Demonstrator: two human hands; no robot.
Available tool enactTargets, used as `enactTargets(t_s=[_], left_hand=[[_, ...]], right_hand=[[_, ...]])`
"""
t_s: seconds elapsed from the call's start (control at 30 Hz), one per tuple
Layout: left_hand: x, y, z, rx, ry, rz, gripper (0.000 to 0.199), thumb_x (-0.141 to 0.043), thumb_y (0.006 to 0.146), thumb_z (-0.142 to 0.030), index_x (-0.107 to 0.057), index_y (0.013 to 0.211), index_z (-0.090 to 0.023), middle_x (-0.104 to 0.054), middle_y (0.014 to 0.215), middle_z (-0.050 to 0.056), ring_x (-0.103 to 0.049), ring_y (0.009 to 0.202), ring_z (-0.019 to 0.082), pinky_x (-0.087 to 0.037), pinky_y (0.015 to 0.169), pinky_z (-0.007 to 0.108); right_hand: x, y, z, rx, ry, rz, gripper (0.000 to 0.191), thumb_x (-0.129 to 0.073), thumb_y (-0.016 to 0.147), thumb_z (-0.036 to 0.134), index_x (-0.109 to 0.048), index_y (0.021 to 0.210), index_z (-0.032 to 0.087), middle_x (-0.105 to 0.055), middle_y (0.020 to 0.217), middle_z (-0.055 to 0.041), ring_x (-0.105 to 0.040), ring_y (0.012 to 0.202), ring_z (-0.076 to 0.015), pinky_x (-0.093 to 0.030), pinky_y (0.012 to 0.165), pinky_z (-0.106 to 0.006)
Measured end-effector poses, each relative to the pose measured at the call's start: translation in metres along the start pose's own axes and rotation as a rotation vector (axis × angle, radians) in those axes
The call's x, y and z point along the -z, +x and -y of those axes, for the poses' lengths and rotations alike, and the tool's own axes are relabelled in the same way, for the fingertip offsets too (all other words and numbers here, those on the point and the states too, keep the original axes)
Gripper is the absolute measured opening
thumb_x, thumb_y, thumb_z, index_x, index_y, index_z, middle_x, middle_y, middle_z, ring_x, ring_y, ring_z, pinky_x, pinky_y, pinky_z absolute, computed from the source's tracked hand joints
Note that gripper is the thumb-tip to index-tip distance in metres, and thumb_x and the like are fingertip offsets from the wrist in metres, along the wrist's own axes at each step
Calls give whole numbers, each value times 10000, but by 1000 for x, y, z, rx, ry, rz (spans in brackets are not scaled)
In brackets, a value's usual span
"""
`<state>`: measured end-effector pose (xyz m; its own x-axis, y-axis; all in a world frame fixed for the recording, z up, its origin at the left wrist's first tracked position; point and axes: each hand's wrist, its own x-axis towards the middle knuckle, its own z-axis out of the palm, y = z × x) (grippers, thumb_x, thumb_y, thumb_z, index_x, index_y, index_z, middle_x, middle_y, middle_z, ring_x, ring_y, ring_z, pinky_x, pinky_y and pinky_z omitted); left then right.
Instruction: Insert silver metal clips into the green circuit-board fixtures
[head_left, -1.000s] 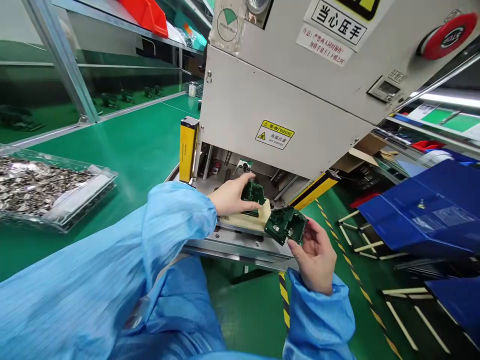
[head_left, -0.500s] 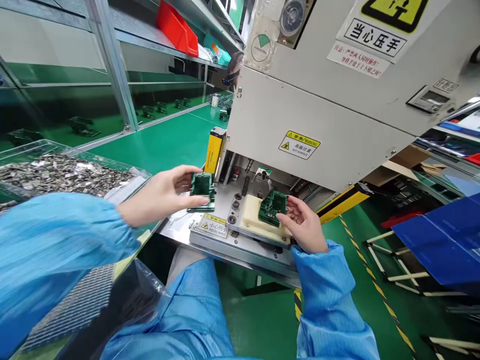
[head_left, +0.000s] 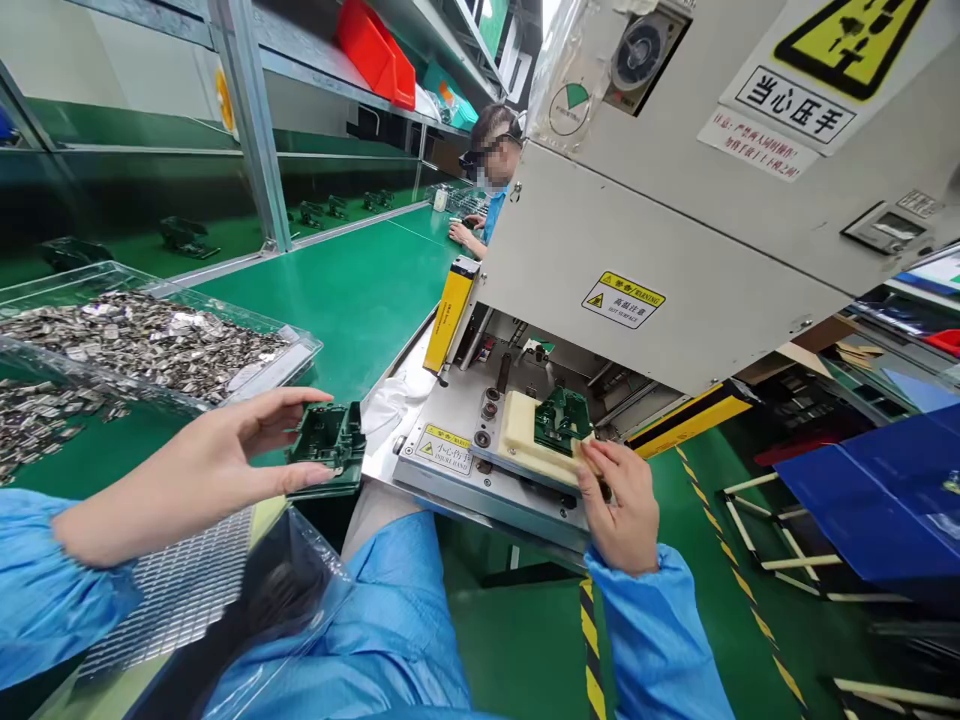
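Note:
My left hand (head_left: 247, 450) grips a dark green molded plastic housing (head_left: 326, 445) by its sides, thumb in front, over the table's left front edge. A second green plastic housing (head_left: 562, 418) sits on a cream-coloured fixture block (head_left: 521, 430) on the press's metal base (head_left: 480, 480). At the block's front right corner is my right hand (head_left: 619, 500), its fingers bent together and touching the block's edge. Whatever lies between those fingertips is hidden.
The grey press (head_left: 585, 230) rises above the fixture, flanked by yellow bars (head_left: 454, 315). At left, a clear tray (head_left: 300, 350) holds many small metal parts, with more heaped on the green bench (head_left: 360, 290). Another person (head_left: 495, 160) works beyond the press.
My left hand has carried its housing left and down, away from the press. My right hand has released the other housing, which now sits on the block, and shifted to the block's corner.

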<state>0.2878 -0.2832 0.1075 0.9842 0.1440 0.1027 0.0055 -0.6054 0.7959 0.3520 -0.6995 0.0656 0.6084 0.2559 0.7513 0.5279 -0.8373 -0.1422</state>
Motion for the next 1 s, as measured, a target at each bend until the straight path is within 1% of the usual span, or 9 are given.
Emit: enactTargets(t_s=[0.1, 0.2, 0.33, 0.57, 0.67, 0.73, 0.83, 0.93, 1.0], left_hand=[[2, -1, 12, 61, -101, 124, 740, -763, 584, -607, -579, 1243, -324, -635, 1310, 0, -633, 1173, 275, -540, 970, 364], [1, -5, 20, 90, -123, 147, 739, -770, 599, -586, -556, 1262, -340, -612, 1342, -3, -598, 1217, 296, -502, 1011, 427], [0, -12, 21, 58, -104, 217, 622, -750, 692, -509, -540, 1264, -380, -625, 1321, -38, -586, 1226, 286, -481, 1037, 461], [-16, -9, 21, -75, -110, 424, 639, -797, 655, -419, -601, 1252, -306, -648, 1272, 55, -624, 1146, 320, -495, 1025, 454], [-29, -5, 23, -118, -80, 520, 618, -788, 661, -429, -609, 1235, -288, -530, 1409, 80, -519, 1286, 330, -471, 1054, 418], [-38, -1, 24, -129, -62, 567, 616, -792, 649, -405, -611, 1224, -278, -438, 1490, 91, -372, 1402, 345, -463, 1058, 400], [-50, 7, 26, -118, -74, 655, 629, -807, 618, -352, -602, 1206, -259, -348, 1547, 104, -288, 1446, 340, -436, 1075, 391], [-60, 13, 26, -123, -123, 749, 638, -818, 598, -377, -595, 1183, -251, -321, 1553, 117, -388, 1393, 339, -424, 1073, 392], [-66, 14, 25, -170, -118, 761, 633, -825, 588, -407, -601, 1160, -257, -365, 1519, 112, -381, 1393, 347, -423, 1067, 397]], right_hand=[[-6, 3, 7, 61, -63, 97, 371, -539, 929, 440, -665, 1114, 144, -623, 1101, -169, -559, 1060, -317, -478, 891, -499], [-10, 9, 11, 71, -192, 135, 454, -517, 924, 516, -666, 1115, 132, -608, 1080, -176, -565, 1028, -334, -479, 822, -485], [-9, 9, 14, 137, -348, 202, 434, -496, 943, 484, -673, 1154, 149, -617, 1047, -172, -569, 987, -342, -464, 771, -463], [-9, 17, 18, 102, -226, 218, 390, -545, 923, 463, -697, 1142, 178, -605, 1043, -162, -577, 972, -324, -479, 770, -442], [-8, 15, 17, 73, -217, 229, 382, -571, 909, 457, -703, 1135, 180, -615, 1071, -170, -589, 989, -339, -484, 780, -461], [-4, 3, 13, 42, -150, 151, 367, -595, 900, 420, -673, 1178, 194, -604, 1192, -168, -585, 1067, -341, -479, 859, -484], [6, -30, 9, -185, -132, -78, 415, -614, 889, 390, -606, 1255, 195, -601, 1257, -157, -571, 1138, -344, -444, 962, -516], [17, -72, 6, -659, -92, -174, 455, -586, 887, 485, -603, 1217, 172, -661, 1112, -159, -630, 1012, -334, -526, 804, -462], [23, -96, 2, -877, 8, -171, 480, -605, 850, 550, -602, 1173, 195, -672, 1077, -147, -655, 948, -321, -551, 702, -424]])
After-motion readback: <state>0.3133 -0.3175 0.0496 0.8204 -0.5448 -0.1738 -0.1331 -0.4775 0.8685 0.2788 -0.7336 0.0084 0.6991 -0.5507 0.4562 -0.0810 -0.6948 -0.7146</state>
